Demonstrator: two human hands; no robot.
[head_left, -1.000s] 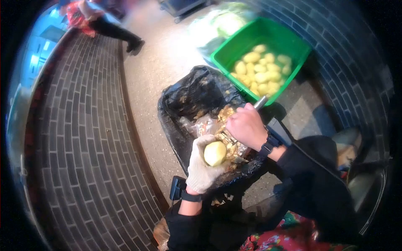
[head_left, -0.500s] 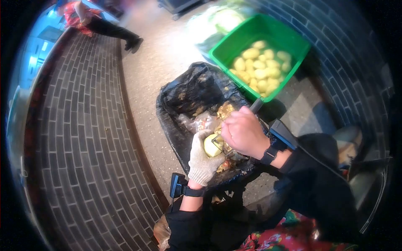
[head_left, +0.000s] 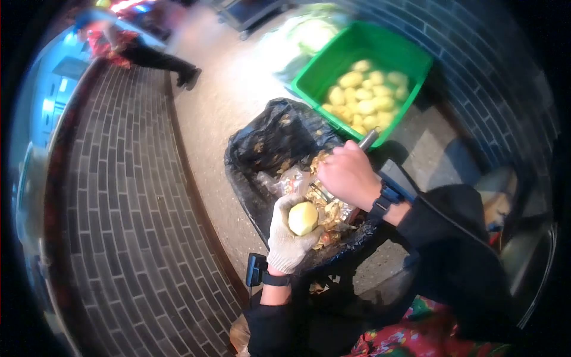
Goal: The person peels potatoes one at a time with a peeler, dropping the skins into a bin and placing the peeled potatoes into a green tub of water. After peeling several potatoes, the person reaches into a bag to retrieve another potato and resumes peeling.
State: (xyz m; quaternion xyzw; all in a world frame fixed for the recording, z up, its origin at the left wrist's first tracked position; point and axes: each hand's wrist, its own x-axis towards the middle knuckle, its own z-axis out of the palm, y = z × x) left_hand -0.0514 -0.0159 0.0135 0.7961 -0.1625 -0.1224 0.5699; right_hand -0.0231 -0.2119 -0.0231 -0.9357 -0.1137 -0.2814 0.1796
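Note:
My left hand [head_left: 285,235], in a pale knitted glove, is closed round a peeled yellow potato [head_left: 303,218]. The potato's bare upper side faces me. Above and to the right of it, my bare right hand [head_left: 348,177] grips a peeler [head_left: 369,139]. Its grey handle sticks out past my fist toward the green crate, and its thin metal head points down toward the left hand. Peeler and potato are a little apart. Both hands are over a bin lined with a black plastic bag [head_left: 245,154], where peelings [head_left: 334,213] and a crumpled clear bag [head_left: 291,180] lie.
A green crate [head_left: 404,55] of peeled potatoes [head_left: 364,98] stands beyond the bin, beside a pale plastic-wrapped bundle [head_left: 312,35]. A low brick wall [head_left: 131,196] runs along the left. Another person [head_left: 128,47] is at the upper left.
My right hand has drawn the peeler off the potato, up and to the right. The potato's top is now uncovered, still in my left hand. The view has shifted slightly.

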